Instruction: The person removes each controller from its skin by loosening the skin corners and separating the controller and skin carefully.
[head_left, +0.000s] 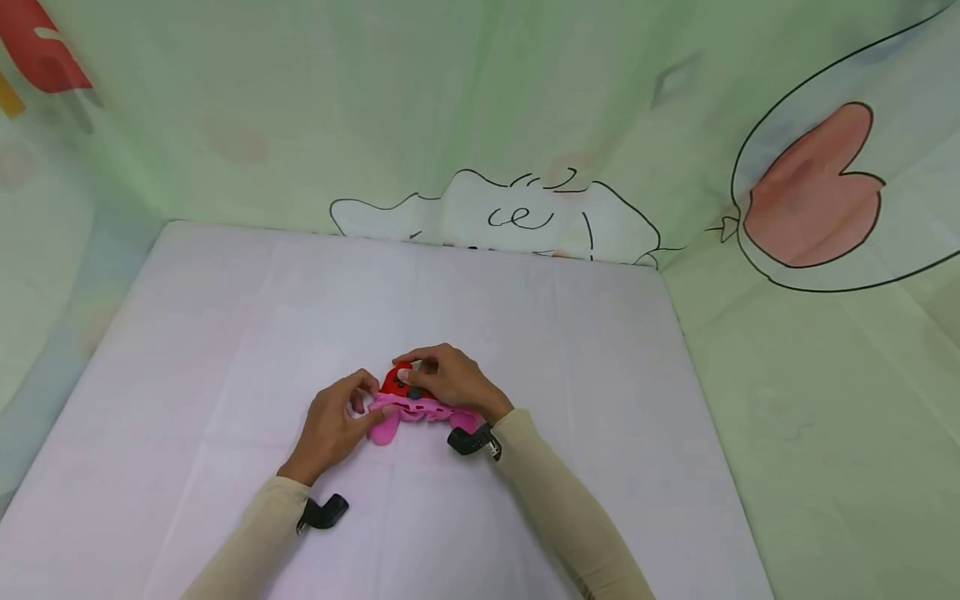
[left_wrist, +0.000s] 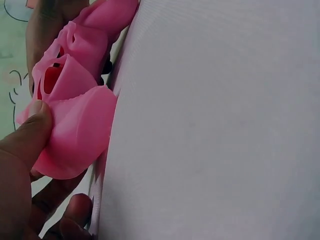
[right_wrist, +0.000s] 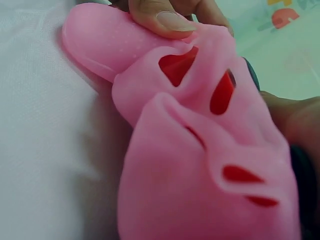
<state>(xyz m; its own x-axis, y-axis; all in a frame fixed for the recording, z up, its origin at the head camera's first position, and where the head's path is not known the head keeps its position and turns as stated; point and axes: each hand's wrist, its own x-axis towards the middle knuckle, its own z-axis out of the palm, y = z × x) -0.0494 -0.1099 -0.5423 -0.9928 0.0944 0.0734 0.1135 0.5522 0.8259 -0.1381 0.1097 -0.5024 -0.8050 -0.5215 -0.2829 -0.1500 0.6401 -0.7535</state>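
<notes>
Pink silicone-like cover with cut-out openings, wrinkled, a rounded lobe at each end. Location: near the middle of the table, on the 6 o'clock side of a red, plastic-looking game controller with dark controls; red shows through the openings.

Left hand: at 8 o'clock of the controller; fingers pinching the cover, thumb on its near face beside the left lobe.

Right hand: at 3 o'clock; fingers bent over the controller's far edge, thumb on its face, gripping it.

Handling note (judgement): work in hand appears to be shifting the cover along the controller's shell. Best served by a steady right grip, the left thumb easing the rim little by little from lobe to lobe, openings squared to the controls. Narrow strips between openings look likeliest to tear; better to pull at the lobes.

Surroundings: white, cloth-covered table, creased; pale green printed curtain at 12 o'clock; printed heart balloon at 2 o'clock.

Obstructions: black right wrist camera, just beside the right lobe, could snag. Black left wrist camera, at 7 o'clock, stands apart. Controls under the right hand: hidden.
</notes>
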